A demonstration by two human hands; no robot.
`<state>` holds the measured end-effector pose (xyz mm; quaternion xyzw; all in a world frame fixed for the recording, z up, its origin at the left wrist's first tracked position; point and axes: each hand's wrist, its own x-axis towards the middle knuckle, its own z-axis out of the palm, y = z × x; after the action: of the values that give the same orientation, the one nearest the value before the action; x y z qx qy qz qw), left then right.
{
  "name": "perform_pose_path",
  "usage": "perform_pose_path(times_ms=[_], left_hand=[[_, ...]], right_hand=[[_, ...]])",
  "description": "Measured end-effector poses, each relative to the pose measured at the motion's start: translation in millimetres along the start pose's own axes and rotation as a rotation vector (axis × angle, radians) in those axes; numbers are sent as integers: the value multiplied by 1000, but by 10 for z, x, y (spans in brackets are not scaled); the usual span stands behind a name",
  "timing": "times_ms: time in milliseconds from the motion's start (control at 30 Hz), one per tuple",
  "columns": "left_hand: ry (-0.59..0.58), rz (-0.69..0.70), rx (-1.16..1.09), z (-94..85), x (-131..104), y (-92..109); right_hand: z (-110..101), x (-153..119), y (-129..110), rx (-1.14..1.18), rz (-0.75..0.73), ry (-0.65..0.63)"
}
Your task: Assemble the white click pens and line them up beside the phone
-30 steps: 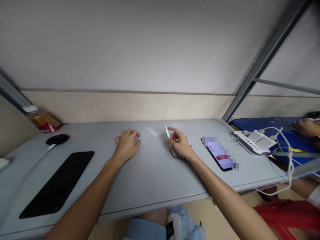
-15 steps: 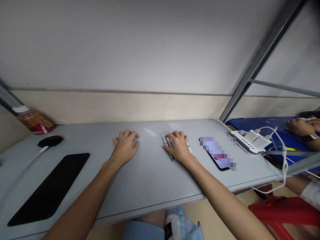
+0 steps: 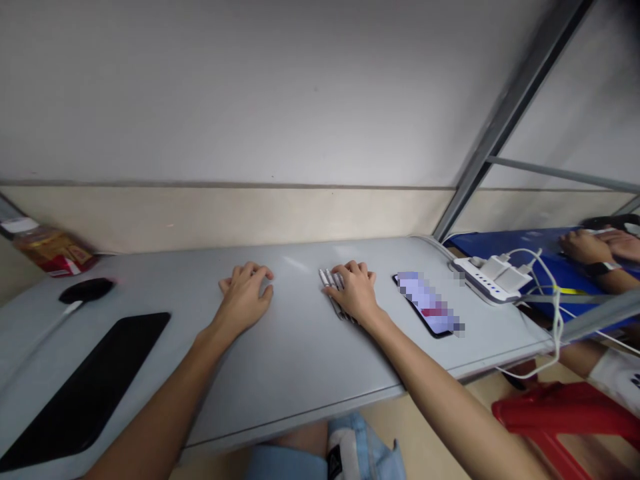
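Pens (image 3: 331, 293) — under the right hand (image 3: 354, 290), side by side.

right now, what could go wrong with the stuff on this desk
The slim pens lie loose side by side under the right hand, so a sideways brush might roll or scatter them. The lit phone is close to the right forearm and could get nudged if that arm swings outward. The white cable from the power strip loops past the desk's edge, where something could snag it.
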<state>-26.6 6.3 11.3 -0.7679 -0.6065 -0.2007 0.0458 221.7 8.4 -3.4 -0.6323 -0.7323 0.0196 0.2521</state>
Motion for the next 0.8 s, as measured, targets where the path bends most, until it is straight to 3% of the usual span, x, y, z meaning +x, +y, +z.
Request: perform_pose_path(times_ms=[167, 433, 633, 800], left_hand=[[7, -8, 11, 41, 20, -26], [12, 32, 19, 124, 14, -50], [-7, 90, -32, 137, -19, 29], [-20, 144, -73, 137, -44, 120]], right_hand=[[-57, -28, -63, -42, 86, -55], [-123, -29, -125, -186, 340, -253], [-186, -35, -115, -150, 231, -303], [-194, -42, -84, -77, 119, -265]])
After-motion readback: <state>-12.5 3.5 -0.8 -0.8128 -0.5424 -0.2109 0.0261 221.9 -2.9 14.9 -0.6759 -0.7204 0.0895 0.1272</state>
